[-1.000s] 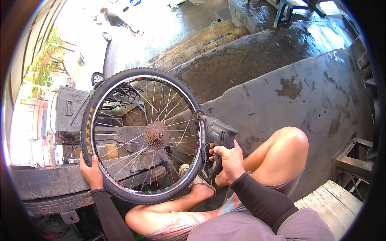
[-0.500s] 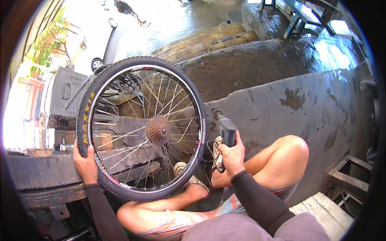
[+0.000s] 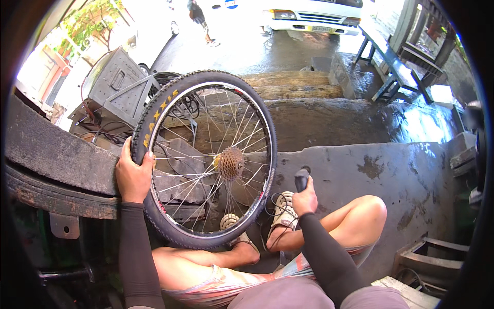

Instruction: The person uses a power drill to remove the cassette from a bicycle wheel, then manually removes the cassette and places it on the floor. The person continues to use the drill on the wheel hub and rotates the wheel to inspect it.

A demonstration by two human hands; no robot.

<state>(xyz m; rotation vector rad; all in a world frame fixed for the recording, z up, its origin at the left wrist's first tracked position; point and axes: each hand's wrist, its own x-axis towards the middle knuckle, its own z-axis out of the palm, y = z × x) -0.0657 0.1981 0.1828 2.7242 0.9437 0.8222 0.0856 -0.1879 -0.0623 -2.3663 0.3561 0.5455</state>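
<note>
My left hand (image 3: 135,172) is closed round the left side of the black knobby tyre of a bicycle wheel (image 3: 216,78). The wheel stands tilted in front of my legs, its thin spokes crossing the middle. A rusty brown sprocket cluster (image 3: 229,164) faces me at the hub. My right hand (image 3: 306,198) grips a dark, corded handheld power tool (image 3: 302,178), seen nearly end-on and apart from the wheel's right side. Its black cord (image 3: 268,203) loops down by my right shoe (image 3: 283,213). The tool's working end is hard to make out.
A grey metal box (image 3: 116,90) with cables stands at the left, behind a thick worn ledge (image 3: 56,154). Wooden steps (image 3: 288,92) lie ahead, with a blue bench (image 3: 386,62) at the right. Beyond are a white vehicle (image 3: 303,18) and a person (image 3: 198,18).
The view has swung up, bringing the white vehicle in. My right hand and the tool have turned, and the tool now points more away from me. My left hand keeps its hold on the tyre.
</note>
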